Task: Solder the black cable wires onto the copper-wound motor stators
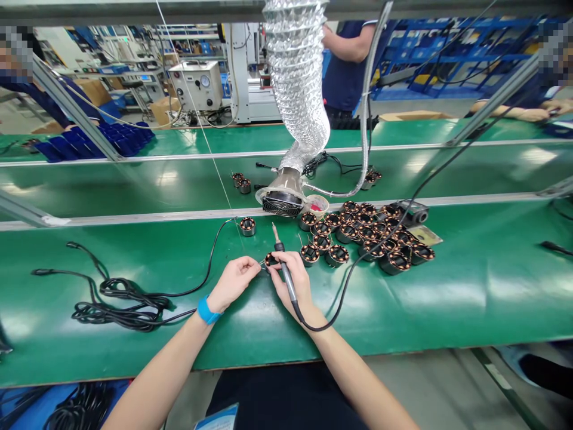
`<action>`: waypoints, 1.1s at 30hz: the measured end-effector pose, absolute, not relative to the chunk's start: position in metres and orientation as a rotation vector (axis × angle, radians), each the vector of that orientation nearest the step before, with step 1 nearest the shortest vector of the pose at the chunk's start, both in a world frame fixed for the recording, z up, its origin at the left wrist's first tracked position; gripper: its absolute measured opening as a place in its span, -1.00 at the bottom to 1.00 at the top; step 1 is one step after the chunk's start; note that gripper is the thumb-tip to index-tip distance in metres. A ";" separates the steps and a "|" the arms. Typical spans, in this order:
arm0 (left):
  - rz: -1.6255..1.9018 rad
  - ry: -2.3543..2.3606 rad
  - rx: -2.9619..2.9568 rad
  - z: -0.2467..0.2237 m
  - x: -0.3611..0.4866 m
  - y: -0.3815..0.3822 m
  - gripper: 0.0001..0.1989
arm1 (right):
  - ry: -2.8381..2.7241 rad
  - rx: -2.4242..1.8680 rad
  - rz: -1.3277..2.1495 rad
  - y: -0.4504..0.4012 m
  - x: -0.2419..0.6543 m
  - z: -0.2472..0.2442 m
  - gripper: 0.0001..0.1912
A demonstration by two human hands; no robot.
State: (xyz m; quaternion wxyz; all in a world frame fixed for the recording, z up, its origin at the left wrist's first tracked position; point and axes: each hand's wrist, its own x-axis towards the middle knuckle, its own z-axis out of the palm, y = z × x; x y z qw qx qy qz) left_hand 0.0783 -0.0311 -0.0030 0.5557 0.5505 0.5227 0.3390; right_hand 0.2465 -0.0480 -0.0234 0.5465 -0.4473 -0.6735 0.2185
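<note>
My left hand (233,280), a blue band (208,310) on its wrist, pinches something thin, apparently a wire end, beside a motor stator (270,260). The stator, a round core with copper windings, is partly hidden behind my right hand (299,283). A soldering iron (289,279) lies across that hand, held with its tip (274,232) pointing up and away from me. My right thumb and fingertips come close to the stator and wire; whether they touch them is hard to make out. Another stator (248,226) stands just beyond my left hand.
Many stators (358,230) crowd the right side near a metal block (414,212). A fan-fronted fume duct (283,202) hangs ahead, beside a small round tub (317,205). Coiled black cables (129,301) lie left. The iron's cord (344,292) loops rightward. Co-workers (349,65) are beyond.
</note>
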 end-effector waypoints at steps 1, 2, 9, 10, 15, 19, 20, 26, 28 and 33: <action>0.805 1.237 1.306 -0.003 0.079 -0.031 -0.64 | -1.580 -1.069 0.517 -0.048 0.246 -0.023 -0.62; 0.810 1.238 1.313 -0.002 0.079 -0.032 -0.64 | -1.566 -1.078 0.517 -0.048 0.245 -0.023 -0.62; 0.814 1.241 1.341 -0.002 0.080 -0.032 -0.66 | -1.558 -1.102 0.536 -0.049 0.243 -0.022 -0.63; 0.815 1.240 1.342 -0.002 0.080 -0.032 -0.66 | -1.562 -1.100 0.542 -0.049 0.244 -0.022 -0.63; 0.814 1.238 1.338 -0.002 0.081 -0.032 -0.66 | -1.575 -1.088 0.527 -0.047 0.244 -0.023 -0.58; 0.808 1.240 1.348 -0.003 0.080 -0.031 -0.66 | -1.561 -1.092 0.495 -0.047 0.243 -0.022 -0.57; 0.808 1.241 1.350 -0.003 0.080 -0.031 -0.66 | -1.557 -1.093 0.495 -0.047 0.243 -0.021 -0.57; 0.807 1.255 1.358 -0.002 0.080 -0.032 -0.67 | -1.541 -1.117 0.444 -0.049 0.244 -0.016 -0.63; 0.806 1.256 1.360 0.000 0.081 -0.032 -0.67 | -1.530 -1.126 0.420 -0.049 0.244 -0.014 -0.65; 0.802 1.259 1.372 0.001 0.081 -0.033 -0.68 | -1.492 -1.138 0.394 -0.050 0.245 -0.011 -0.72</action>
